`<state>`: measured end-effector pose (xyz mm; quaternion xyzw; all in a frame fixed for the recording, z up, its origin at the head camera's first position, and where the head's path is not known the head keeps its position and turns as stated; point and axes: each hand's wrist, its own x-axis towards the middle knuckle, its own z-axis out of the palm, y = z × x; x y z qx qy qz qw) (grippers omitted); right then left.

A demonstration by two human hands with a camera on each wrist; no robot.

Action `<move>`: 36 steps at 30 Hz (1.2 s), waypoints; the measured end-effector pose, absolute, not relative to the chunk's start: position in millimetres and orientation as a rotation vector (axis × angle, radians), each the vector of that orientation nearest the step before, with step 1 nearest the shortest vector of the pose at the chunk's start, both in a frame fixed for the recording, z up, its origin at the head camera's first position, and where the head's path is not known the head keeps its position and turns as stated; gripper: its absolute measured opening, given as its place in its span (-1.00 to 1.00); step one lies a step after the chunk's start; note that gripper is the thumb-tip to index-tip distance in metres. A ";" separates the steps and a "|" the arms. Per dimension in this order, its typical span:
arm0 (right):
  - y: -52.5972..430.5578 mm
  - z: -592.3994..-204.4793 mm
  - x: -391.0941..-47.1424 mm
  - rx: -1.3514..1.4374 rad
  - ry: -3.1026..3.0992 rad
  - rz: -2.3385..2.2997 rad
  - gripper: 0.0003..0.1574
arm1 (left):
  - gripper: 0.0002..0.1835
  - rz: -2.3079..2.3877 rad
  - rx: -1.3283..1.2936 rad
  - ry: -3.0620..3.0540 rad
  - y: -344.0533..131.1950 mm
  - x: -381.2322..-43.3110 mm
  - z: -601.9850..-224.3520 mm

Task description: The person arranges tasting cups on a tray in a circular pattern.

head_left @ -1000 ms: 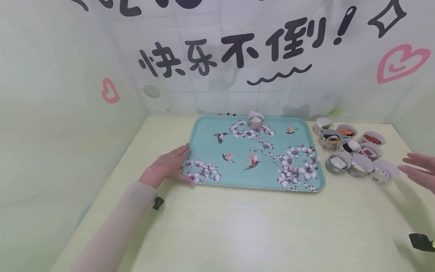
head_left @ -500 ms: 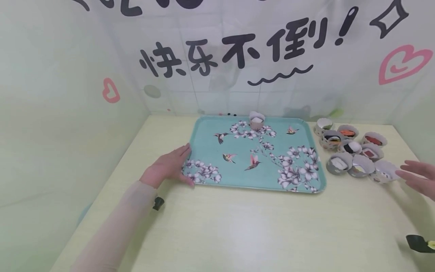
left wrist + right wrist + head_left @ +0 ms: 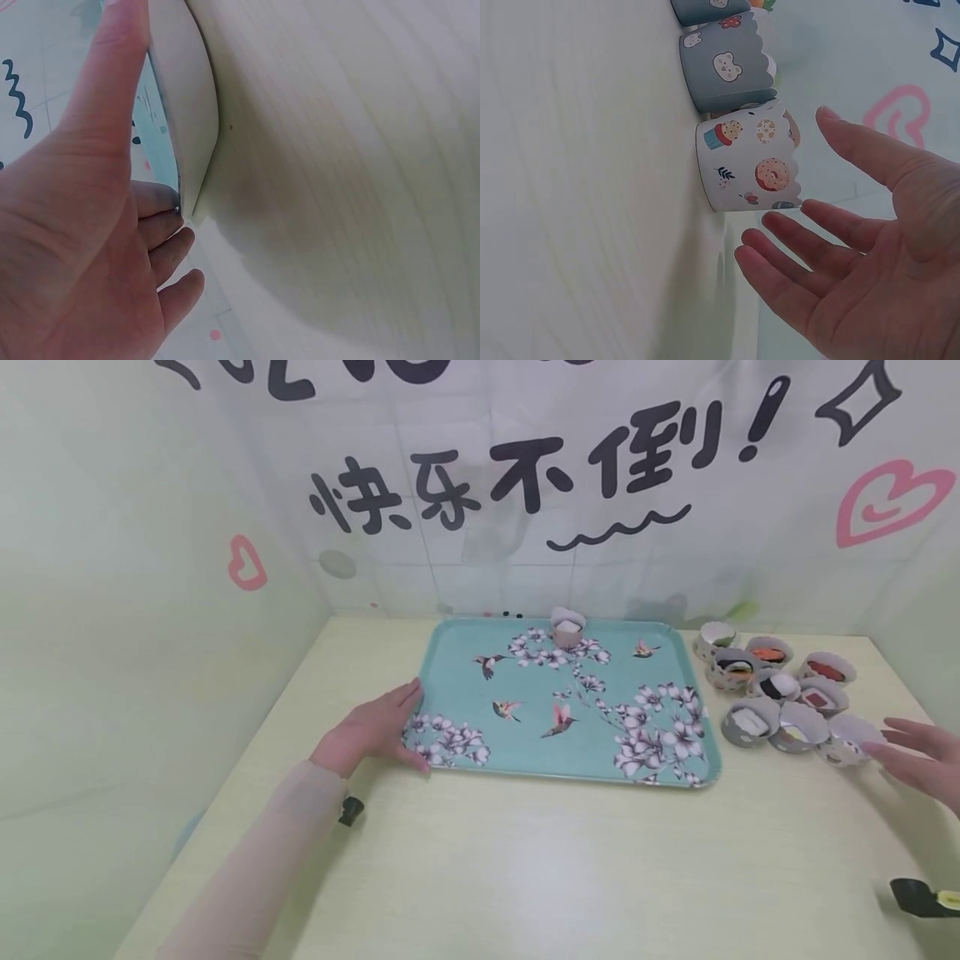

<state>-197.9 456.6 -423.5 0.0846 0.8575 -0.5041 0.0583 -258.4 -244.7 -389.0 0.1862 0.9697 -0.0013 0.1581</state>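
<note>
My left hand (image 3: 375, 731) rests at the near left corner of a turquoise tray (image 3: 453, 681) printed with flowers and hummingbirds. Its thumb lies along the front edge and its fingertips touch the left rim. At the right, my right hand (image 3: 922, 764) is held with fingers spread beside a white paper baking cup (image 3: 742, 161) patterned with cupcakes and doughnuts. The fingertips come right up to that cup's rim, thumb on one side and fingers on the other. A single paper cup (image 3: 567, 631) with a white item in it stands at the tray's back edge.
Several paper cups holding sushi-like pieces cluster right of the tray, among them a grey cup (image 3: 750, 722) and one with a red piece (image 3: 825, 670). A pale table (image 3: 525, 868) lies under everything. Behind it hangs a white curtain (image 3: 480, 585) with black lettering.
My right hand has moved slightly left, bringing its fingers closer to the nearest white paper cup. The left hand and the tray stay in place.
</note>
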 end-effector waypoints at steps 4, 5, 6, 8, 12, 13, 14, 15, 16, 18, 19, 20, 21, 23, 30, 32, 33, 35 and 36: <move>454.0 -423.7 -200.0 0.250 2.639 -1.433 0.08 | 0.53 0.009 0.527 2.773 -244.8 -257.9 -388.2; 453.3 -423.4 -200.3 0.243 2.640 -1.418 0.07 | 0.53 0.011 0.528 2.772 -244.8 -257.8 -388.2; 453.0 -422.9 -200.8 0.236 2.653 -1.371 0.07 | 0.53 0.013 0.529 2.771 -244.8 -257.7 -388.2; 452.2 -421.2 -201.2 0.208 2.671 -1.297 0.09 | 0.53 0.019 0.528 2.771 -244.6 -257.6 -387.7; 450.4 -420.2 -201.9 0.159 2.670 -1.224 0.11 | 0.52 0.016 0.528 2.770 -244.1 -257.2 -386.9; 449.5 -420.1 -201.9 0.152 2.667 -1.229 0.10 | 0.52 0.013 0.529 2.769 -243.9 -257.0 -386.9; 448.7 -420.0 -202.0 0.145 2.661 -1.234 0.10 | 0.52 0.008 0.530 2.768 -243.8 -256.9 -386.9; 447.8 -419.6 -201.9 0.139 2.655 -1.240 0.09 | 0.52 0.006 0.530 2.767 -243.6 -256.7 -386.9; 446.9 -418.9 -201.9 0.145 2.651 -1.231 0.10 | 0.53 0.006 0.528 2.767 -243.4 -256.4 -386.8; 445.3 -417.0 -201.4 0.166 2.655 -1.185 0.13 | 0.53 0.003 0.525 2.765 -242.9 -255.8 -386.6; 444.1 -415.9 -201.0 0.176 2.650 -1.171 0.14 | 0.53 0.004 0.524 2.766 -242.7 -255.6 -386.5; 443.3 -415.1 -200.5 0.183 2.652 -1.157 0.14 | 0.53 0.006 0.522 2.765 -242.5 -255.3 -386.0; 442.1 -414.4 -200.0 0.193 2.658 -1.137 0.14 | 0.53 0.009 0.519 2.766 -242.3 -255.1 -385.7; 440.5 -413.5 -199.2 0.203 2.666 -1.106 0.14 | 0.52 0.010 0.516 2.765 -242.0 -254.9 -385.3; 441.3 -418.4 -196.3 0.202 2.693 -1.144 0.11 | 0.53 0.009 0.530 2.759 -241.2 -255.3 -387.5; 442.6 -421.2 -195.6 0.201 2.711 -1.172 0.06 | 0.53 0.014 0.527 2.757 -241.8 -255.9 -388.2; 442.8 -421.6 -195.3 0.200 2.714 -1.182 0.05 | 0.54 0.010 0.530 2.759 -242.2 -256.2 -389.0; 441.5 -421.0 -195.0 0.207 2.729 -1.178 0.03 | 0.54 0.011 0.528 2.758 -243.2 -256.9 -390.0; 440.2 -420.3 -195.1 0.216 2.742 -1.165 0.01 | 0.54 0.009 0.529 2.759 -243.5 -257.3 -390.3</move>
